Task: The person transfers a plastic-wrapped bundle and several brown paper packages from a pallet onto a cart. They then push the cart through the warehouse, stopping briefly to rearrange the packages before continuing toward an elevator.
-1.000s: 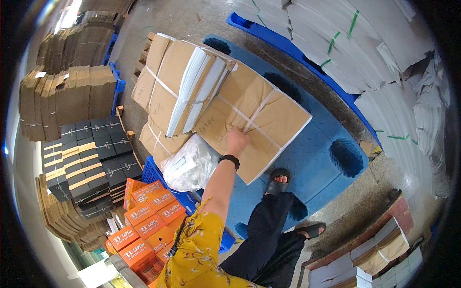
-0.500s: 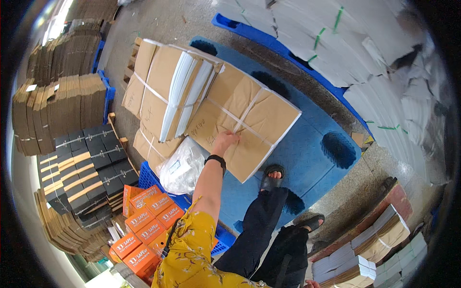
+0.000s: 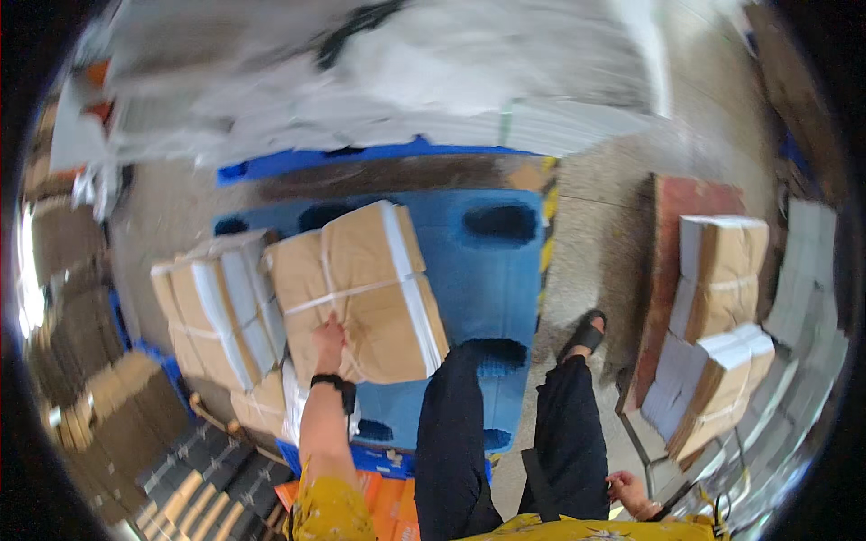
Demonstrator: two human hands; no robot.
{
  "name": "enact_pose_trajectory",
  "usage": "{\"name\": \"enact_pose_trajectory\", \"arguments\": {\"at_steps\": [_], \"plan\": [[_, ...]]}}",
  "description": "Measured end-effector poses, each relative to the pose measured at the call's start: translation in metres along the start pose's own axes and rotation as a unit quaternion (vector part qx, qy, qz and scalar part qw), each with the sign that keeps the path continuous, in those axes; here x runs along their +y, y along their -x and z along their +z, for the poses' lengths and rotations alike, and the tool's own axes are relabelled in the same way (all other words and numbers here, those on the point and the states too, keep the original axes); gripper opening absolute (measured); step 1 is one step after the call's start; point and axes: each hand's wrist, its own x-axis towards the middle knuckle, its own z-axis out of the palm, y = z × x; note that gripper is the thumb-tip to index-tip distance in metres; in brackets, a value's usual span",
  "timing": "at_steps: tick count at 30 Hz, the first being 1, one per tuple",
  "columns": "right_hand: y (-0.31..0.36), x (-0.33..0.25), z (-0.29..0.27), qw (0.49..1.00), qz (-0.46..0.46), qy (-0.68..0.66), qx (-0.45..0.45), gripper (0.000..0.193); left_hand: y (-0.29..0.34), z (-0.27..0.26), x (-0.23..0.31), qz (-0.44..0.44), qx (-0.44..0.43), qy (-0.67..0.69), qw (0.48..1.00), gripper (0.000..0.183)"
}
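Observation:
My left hand [image 3: 330,344], a dark band at its wrist, is closed on the white strap of a brown paper-wrapped bundle [image 3: 374,311]. The strap crosses over the wrapping, and white sheet edges show along the bundle's right side. The bundle is tilted above the blue plastic pallet [image 3: 469,298]; whether it touches the pallet I cannot tell. Just left of it stands a stack of similar strapped bundles [image 3: 221,311] with white edges. My right hand [image 3: 629,491] hangs low beside my right thigh, fingers loosely bent, and nothing shows in it.
Large wrapped stacks [image 3: 406,81] stand beyond the pallet. On the right, more strapped bundles [image 3: 726,288] rest on a reddish board [image 3: 663,207]. Orange boxes [image 3: 388,500] and black bundles [image 3: 212,469] lie at lower left. My right foot [image 3: 586,335] is on the floor beside the pallet.
My view has turned right. The bundle under my left hand has come away from the stack and tilted, with my hand still at its strap. My right hand shows more fully.

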Motion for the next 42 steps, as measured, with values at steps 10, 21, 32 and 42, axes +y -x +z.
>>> {"name": "enact_pose_trajectory", "arguments": {"at_steps": [10, 21, 32, 42], "plan": [[-0.037, -0.094, 0.019, 0.977, -0.189, 0.092, 0.034, 0.051, 0.162, 0.054, 0.092, -0.040, -0.171, 0.080, 0.981, 0.037], [-0.119, -0.120, 0.002, 0.858, -0.307, -0.410, -0.022, 0.101, 0.420, 0.218, 0.197, 0.045, -0.247, -0.101, 0.963, 0.032], [-0.063, -0.087, -0.130, 0.595, -0.330, -0.723, 0.116, 0.083, 0.684, 0.379, 0.318, 0.282, -0.366, -0.303, 0.834, 0.031], [-0.093, -0.067, -0.160, 0.507, -0.300, -0.787, 0.183, 0.060, 0.820, 0.576, 0.315, 0.463, -0.416, -0.341, 0.705, 0.037]]}}
